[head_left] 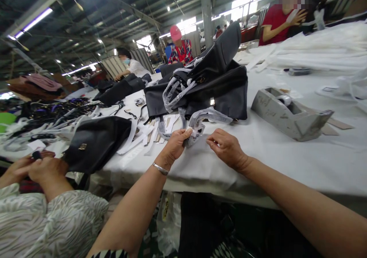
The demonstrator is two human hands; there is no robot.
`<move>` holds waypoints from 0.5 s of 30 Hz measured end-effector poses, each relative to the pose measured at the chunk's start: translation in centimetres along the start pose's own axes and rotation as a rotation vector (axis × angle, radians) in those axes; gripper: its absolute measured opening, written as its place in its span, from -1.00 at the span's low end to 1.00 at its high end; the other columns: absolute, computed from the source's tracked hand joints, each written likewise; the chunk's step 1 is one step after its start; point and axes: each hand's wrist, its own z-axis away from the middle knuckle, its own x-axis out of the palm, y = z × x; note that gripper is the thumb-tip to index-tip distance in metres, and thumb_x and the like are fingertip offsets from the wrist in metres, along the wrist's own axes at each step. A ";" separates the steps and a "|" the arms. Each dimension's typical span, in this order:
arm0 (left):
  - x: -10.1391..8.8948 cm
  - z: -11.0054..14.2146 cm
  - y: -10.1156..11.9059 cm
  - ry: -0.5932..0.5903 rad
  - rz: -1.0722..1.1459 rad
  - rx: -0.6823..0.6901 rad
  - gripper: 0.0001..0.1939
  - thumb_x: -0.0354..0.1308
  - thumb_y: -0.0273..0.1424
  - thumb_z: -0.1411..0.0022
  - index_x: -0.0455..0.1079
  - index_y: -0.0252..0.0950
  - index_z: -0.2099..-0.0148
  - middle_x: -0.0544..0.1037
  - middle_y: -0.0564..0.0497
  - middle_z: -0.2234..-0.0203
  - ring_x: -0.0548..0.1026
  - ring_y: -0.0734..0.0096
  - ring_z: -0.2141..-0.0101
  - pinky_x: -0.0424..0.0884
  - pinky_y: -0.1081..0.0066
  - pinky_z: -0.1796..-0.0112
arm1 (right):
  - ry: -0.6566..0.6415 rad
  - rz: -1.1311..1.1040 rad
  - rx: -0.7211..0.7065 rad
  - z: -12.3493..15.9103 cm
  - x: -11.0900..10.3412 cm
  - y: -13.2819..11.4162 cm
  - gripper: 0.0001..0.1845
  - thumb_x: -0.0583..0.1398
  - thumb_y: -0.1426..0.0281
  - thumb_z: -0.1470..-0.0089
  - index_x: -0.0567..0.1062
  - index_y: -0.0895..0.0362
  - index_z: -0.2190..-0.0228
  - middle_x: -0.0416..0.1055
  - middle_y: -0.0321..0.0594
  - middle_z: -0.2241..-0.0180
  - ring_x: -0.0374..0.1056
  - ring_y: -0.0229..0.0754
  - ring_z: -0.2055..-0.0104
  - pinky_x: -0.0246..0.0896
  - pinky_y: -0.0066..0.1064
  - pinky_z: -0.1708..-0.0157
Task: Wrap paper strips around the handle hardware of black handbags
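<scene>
My left hand (175, 145), with a metal bangle at the wrist, pinches a bag strap (210, 115) covered in clear plastic wrap. The strap's gathered end lies at my thumb and fingertips. Just to the right, my right hand (228, 148) is closed with thumb and fingertips pressed together, apart from the strap. Whatever it may hold is too small to make out. Behind both hands lies a black handbag (226, 91) with a small metal clasp, and a second black bag (226, 46) rests on top of it. Another plastic-wrapped handle (172, 97) loops over the bags.
A grey tape dispenser (289, 114) stands on the white-covered table (286, 162) at right. Paper strips (151, 133) lie left of my hands. At far left, a co-worker's hands (46, 168) are beside a black bag (97, 143). White material (323, 47) is piled back right.
</scene>
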 end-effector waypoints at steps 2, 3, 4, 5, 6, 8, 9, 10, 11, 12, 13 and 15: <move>0.0 0.0 0.0 -0.031 -0.030 -0.016 -0.63 0.43 -0.20 0.04 0.49 -0.43 0.38 0.51 0.02 0.53 0.37 0.57 0.52 0.23 0.51 0.42 | 0.057 0.097 -0.111 0.2 -0.3 0.1 -0.83 0.15 0.38 -0.05 0.49 0.14 0.52 0.40 -0.19 0.44 0.31 -0.18 0.31 0.21 -0.35 0.22; 0.0 0.1 0.0 -0.046 -0.047 -0.023 -0.63 0.43 -0.20 0.02 0.48 -0.43 0.39 0.50 0.02 0.54 0.36 0.57 0.53 0.22 0.51 0.44 | 0.093 0.075 -0.058 0.1 -0.4 0.0 -0.82 0.16 0.37 -0.05 0.49 0.14 0.53 0.40 -0.19 0.45 0.31 -0.19 0.33 0.22 -0.37 0.24; 0.0 0.1 0.0 -0.055 -0.058 -0.025 -0.63 0.42 -0.20 0.01 0.48 -0.43 0.39 0.50 0.02 0.54 0.35 0.58 0.54 0.21 0.51 0.44 | 0.130 0.007 0.059 -0.2 -0.5 -0.2 -0.82 0.17 0.37 -0.05 0.50 0.15 0.52 0.40 -0.20 0.46 0.31 -0.22 0.37 0.22 -0.41 0.31; 0.1 0.1 0.0 -0.055 -0.061 -0.024 -0.63 0.42 -0.20 0.01 0.48 -0.44 0.40 0.50 0.01 0.55 0.35 0.57 0.54 0.20 0.51 0.45 | 0.151 -0.097 0.217 -0.5 -0.6 -0.4 -0.80 0.17 0.35 -0.07 0.51 0.16 0.51 0.41 -0.20 0.47 0.29 -0.25 0.43 0.21 -0.45 0.40; 0.1 0.2 0.0 -0.049 -0.059 -0.021 -0.63 0.41 -0.19 0.01 0.48 -0.44 0.40 0.49 0.01 0.55 0.35 0.57 0.54 0.20 0.50 0.45 | 0.141 -0.222 0.394 -0.8 -0.7 -0.7 -0.76 0.16 0.32 -0.10 0.52 0.18 0.49 0.42 -0.19 0.46 0.27 -0.28 0.48 0.18 -0.48 0.50; 0.2 0.2 -0.1 -0.040 -0.055 -0.019 -0.63 0.41 -0.19 0.01 0.47 -0.43 0.40 0.48 0.02 0.56 0.35 0.57 0.54 0.19 0.50 0.46 | 0.027 -0.450 0.727 -1.3 -0.9 -1.4 -0.61 0.08 0.23 -0.21 0.53 0.22 0.46 0.44 -0.15 0.46 0.20 -0.35 0.58 0.04 -0.53 0.66; 0.2 0.3 0.0 -0.039 -0.057 -0.019 -0.62 0.41 -0.19 0.01 0.46 -0.43 0.41 0.48 0.02 0.57 0.34 0.57 0.55 0.19 0.50 0.46 | -0.047 -0.524 0.846 -1.4 -0.9 -1.7 -0.53 0.04 0.18 -0.25 0.54 0.24 0.46 0.44 -0.13 0.46 0.17 -0.37 0.61 -0.02 -0.55 0.70; 0.3 0.3 0.0 -0.041 -0.061 -0.018 -0.62 0.41 -0.18 0.01 0.46 -0.43 0.41 0.47 0.03 0.57 0.34 0.57 0.55 0.18 0.50 0.47 | -0.117 -0.572 0.920 -1.4 -0.9 -2.0 -0.48 0.02 0.14 -0.26 0.54 0.25 0.46 0.44 -0.11 0.47 0.15 -0.39 0.63 -0.06 -0.56 0.73; 0.3 0.3 0.0 -0.043 -0.069 -0.017 -0.61 0.41 -0.17 0.02 0.46 -0.43 0.42 0.47 0.03 0.58 0.33 0.57 0.56 0.18 0.50 0.47 | -0.172 -0.602 0.949 -1.4 -0.8 -2.2 -0.46 0.03 0.12 -0.26 0.54 0.26 0.47 0.44 -0.12 0.48 0.15 -0.40 0.64 -0.06 -0.58 0.74; 0.4 0.3 0.0 -0.044 -0.080 -0.015 -0.61 0.41 -0.16 0.02 0.45 -0.43 0.43 0.46 0.04 0.58 0.32 0.58 0.56 0.17 0.50 0.47 | -0.205 -0.624 0.939 -1.3 -0.7 -2.4 -0.48 0.06 0.12 -0.25 0.54 0.26 0.47 0.43 -0.13 0.48 0.15 -0.41 0.64 -0.06 -0.59 0.74; 0.5 0.3 0.0 -0.045 -0.095 -0.011 -0.60 0.41 -0.16 0.03 0.45 -0.43 0.44 0.46 0.04 0.58 0.31 0.58 0.55 0.16 0.50 0.47 | -0.214 -0.639 0.903 -1.2 -0.5 -2.5 -0.54 0.09 0.16 -0.24 0.54 0.26 0.46 0.42 -0.16 0.49 0.16 -0.42 0.64 -0.05 -0.60 0.74; 0.5 0.3 -0.1 -0.050 -0.129 -0.002 -0.59 0.41 -0.15 0.03 0.45 -0.43 0.44 0.46 0.04 0.57 0.31 0.57 0.54 0.16 0.49 0.46 | -0.193 -0.647 0.815 -1.1 -0.1 -2.6 -0.68 0.15 0.30 -0.21 0.52 0.25 0.46 0.39 -0.22 0.51 0.17 -0.42 0.62 -0.02 -0.62 0.74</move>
